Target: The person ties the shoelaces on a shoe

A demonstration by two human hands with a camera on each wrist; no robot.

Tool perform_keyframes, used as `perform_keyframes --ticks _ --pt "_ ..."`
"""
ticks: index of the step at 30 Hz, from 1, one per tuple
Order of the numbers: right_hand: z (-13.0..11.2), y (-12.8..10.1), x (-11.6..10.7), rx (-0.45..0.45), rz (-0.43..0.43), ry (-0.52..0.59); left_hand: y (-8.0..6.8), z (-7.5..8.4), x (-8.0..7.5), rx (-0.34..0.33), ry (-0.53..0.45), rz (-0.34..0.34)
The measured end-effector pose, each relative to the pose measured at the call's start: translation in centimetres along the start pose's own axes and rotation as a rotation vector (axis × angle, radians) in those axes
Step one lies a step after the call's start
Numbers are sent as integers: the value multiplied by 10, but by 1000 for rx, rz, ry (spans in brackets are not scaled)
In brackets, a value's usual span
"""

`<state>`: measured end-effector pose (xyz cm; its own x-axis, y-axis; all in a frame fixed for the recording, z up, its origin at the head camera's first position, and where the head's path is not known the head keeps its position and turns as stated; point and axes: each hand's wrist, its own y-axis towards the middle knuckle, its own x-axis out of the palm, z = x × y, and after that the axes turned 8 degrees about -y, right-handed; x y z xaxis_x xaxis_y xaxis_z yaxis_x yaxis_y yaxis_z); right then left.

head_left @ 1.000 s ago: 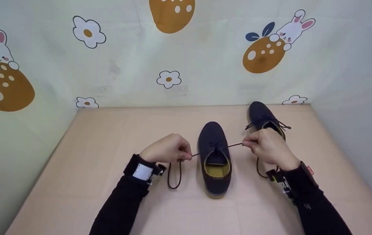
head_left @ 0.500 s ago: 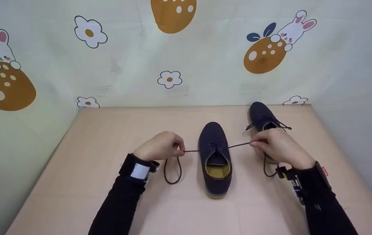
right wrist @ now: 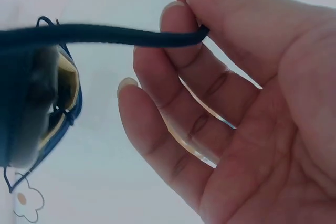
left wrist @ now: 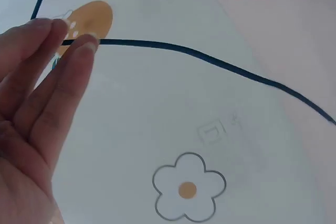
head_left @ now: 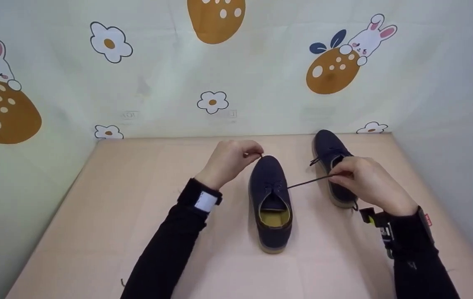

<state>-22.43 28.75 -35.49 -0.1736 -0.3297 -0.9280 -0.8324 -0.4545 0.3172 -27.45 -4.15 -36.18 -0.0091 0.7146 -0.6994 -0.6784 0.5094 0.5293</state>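
A dark navy lace-up shoe [head_left: 269, 174] with a yellow insole stands on the table, toe away from me. Beside its toe, my left hand [head_left: 230, 162] pinches one shoelace between thumb and fingers; in the left wrist view that lace [left wrist: 178, 49] runs out on both sides of the fingertips. On the other side, my right hand [head_left: 373, 182] pinches the other lace [head_left: 309, 181], drawn straight out from the shoe's right side. In the right wrist view this lace [right wrist: 105, 34] bends at the thumb. The right hand partly covers the second shoe [head_left: 328, 143].
That second navy shoe stands farther back on the right, its laces tied. Pale pink cloth covers the table [head_left: 170, 166]. A curtain [head_left: 166, 70] printed with rabbits and flowers closes off the back and both sides.
My left hand has moved forward and right, up to the shoe's toe, with its lace. My right hand has drawn its lace farther right. The shoe has stayed in place.
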Motion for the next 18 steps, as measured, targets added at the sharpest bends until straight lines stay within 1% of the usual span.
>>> perform_keyframes --ticks 3,7,9,10,11,13,18 --pt "2 -1 -4 26 -3 9 20 5 17 149 57 -38" --pt "4 -2 -8 47 -13 28 36 7 38 348 120 -115" --pt "6 -3 -10 46 -12 30 42 7 46 422 163 -152" --pt "7 -3 -10 43 -11 27 45 8 49 443 179 -169" --pt "8 -3 -11 42 -9 27 48 8 52 453 191 -186" --pt "10 -4 -12 47 -5 19 52 10 57 431 188 -237" --pt "14 -8 -13 96 -4 15 59 12 73 296 88 -400"
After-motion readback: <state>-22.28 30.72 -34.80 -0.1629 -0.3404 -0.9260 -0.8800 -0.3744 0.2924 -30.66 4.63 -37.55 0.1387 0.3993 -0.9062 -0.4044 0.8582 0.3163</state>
